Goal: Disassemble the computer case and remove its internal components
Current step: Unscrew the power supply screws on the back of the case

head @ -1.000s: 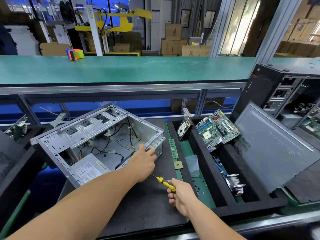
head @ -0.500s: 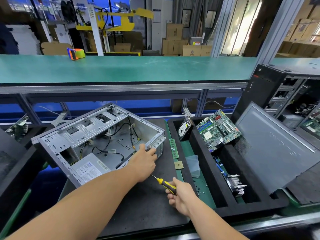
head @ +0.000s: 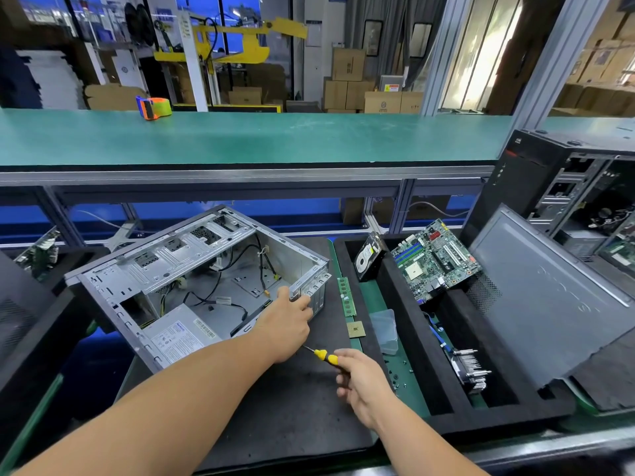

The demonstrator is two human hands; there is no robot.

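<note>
The left hand (head: 287, 326) grips the computer case (head: 192, 280) at its near corner, and the right hand (head: 362, 381) holds a screwdriver (head: 321, 355) beside it. Its tip could slip off a screw and jab the left fingers (head: 304, 304), or nick loose cables (head: 223, 297) inside the case.

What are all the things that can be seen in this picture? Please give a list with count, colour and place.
computer case: 1, silver, open, left on the black mat
power supply: 1, grey, in the case's near corner
memory stick: 1, green, right of the case
processor chip: 1, gold, near end of the memory stick
hard drive: 1, black, upright in the black tray
motherboard: 1, green, leaning in the tray
heat sink: 1, silver, tray's near end
side panel: 1, grey, leaning at right
tape dispenser: 1, orange and blue, on the green shelf
screwdriver: 1, yellow handle, in the right hand
left hand: grips the case's edge
right hand: holds the screwdriver
</note>
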